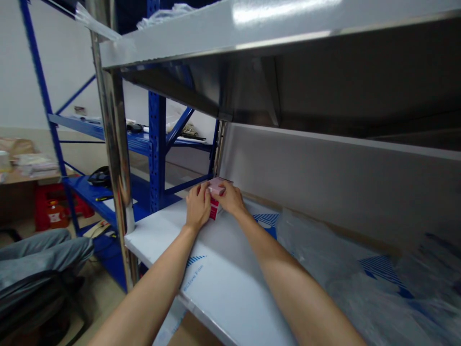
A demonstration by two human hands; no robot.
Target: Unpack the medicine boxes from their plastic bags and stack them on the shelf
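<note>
Box [217, 185], plastic [363, 293] right, post [115, 144] left

Two hands [198, 207], two white shelves [234, 274], one seated person [39, 250], (at least) one small box [216, 185]

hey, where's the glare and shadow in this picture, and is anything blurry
In the head view, bright glare streaks the upper shelf; its underside sinks into dark shadow, also in the head view; in that same head view, the pink item at the right hand looks soft, and the plastic at lower right is hazy.
</note>
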